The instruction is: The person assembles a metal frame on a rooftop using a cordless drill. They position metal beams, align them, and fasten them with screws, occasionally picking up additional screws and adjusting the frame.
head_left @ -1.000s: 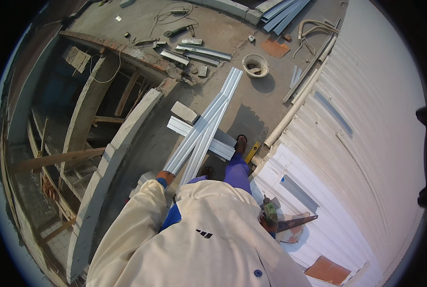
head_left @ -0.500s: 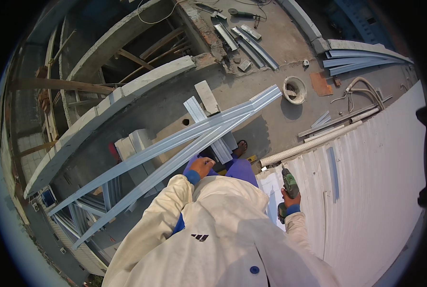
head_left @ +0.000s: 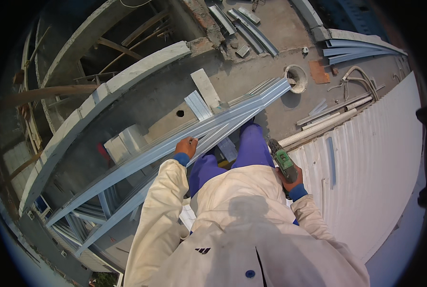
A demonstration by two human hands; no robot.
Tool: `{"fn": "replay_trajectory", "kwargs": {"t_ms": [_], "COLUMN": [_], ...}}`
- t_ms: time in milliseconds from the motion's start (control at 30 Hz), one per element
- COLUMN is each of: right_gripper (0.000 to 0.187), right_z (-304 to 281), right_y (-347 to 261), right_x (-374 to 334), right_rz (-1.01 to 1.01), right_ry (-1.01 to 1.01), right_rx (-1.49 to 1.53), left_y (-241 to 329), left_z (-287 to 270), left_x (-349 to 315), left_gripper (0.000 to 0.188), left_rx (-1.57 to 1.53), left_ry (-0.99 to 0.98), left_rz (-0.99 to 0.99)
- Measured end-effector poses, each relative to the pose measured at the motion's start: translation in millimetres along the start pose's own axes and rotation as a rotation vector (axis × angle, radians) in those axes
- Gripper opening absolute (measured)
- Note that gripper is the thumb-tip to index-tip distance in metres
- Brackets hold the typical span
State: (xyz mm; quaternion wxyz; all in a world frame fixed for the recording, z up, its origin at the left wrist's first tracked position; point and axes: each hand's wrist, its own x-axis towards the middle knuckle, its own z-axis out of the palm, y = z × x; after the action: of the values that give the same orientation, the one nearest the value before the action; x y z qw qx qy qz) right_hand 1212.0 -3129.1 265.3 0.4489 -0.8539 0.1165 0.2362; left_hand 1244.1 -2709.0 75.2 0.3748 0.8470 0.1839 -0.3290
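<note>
My right hand [head_left: 290, 180] grips a green and black cordless drill [head_left: 284, 163], its nose pointing up and away from me beside my right knee. My left hand [head_left: 185, 148] is closed with fingertips pinched together; anything between them is too small to name. It is over a silvery metal truss [head_left: 264, 97], made of long ribbed channels that meet at an angle toward the far right. Whether the hand touches the metal I cannot tell. A short ribbed channel piece [head_left: 197, 105] lies crosswise beneath the truss, next to a pale block [head_left: 205, 88].
A white bucket [head_left: 297, 79] stands by the truss's far tip. Pipes [head_left: 319, 128] edge the white corrugated sheet [head_left: 366, 143] on my right. More metal channels [head_left: 252, 32] lie farther off. On the left, a concrete ledge [head_left: 98, 98] borders a deep opening crossed by wooden beams [head_left: 55, 94].
My left hand has moved left and up, over the truss. The drill has come nearer my body and a little left. My view has shifted, and my legs show more.
</note>
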Motion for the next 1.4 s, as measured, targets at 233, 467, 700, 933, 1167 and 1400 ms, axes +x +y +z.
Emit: {"fn": "replay_trajectory", "kwargs": {"t_ms": [233, 467, 700, 933, 1167, 1400], "right_gripper": [0.056, 0.062, 0.056, 0.057, 0.047, 0.044], "right_z": [-23, -56, -46, -37, -57, -45], "right_y": [7, 6, -28, -47, -10, -111], "right_x": [106, 178, 207, 256, 262, 404], "right_rz": [-0.127, -0.043, 0.214, 0.071, 0.138, 0.164], "right_ry": [-0.208, -0.259, -0.346, -0.662, -0.378, -0.691], "right_rx": [-0.308, -0.296, -0.245, -0.333, -0.767, -0.437], "left_y": [32, 11, 5, 14, 13, 11], "left_z": [22, 68, 72, 61, 58, 60], "left_x": [95, 148, 160, 162, 161, 161], "left_gripper": [0.037, 0.033, 0.035, 0.035, 0.033, 0.033], "left_rx": [-0.153, 0.175, 0.162, 0.174, 0.105, 0.109], "left_ry": [0.464, 0.647, 0.657, 0.539, 0.499, 0.530], "left_rz": [-0.207, -0.284, -0.273, -0.343, -0.325, -0.266]}}
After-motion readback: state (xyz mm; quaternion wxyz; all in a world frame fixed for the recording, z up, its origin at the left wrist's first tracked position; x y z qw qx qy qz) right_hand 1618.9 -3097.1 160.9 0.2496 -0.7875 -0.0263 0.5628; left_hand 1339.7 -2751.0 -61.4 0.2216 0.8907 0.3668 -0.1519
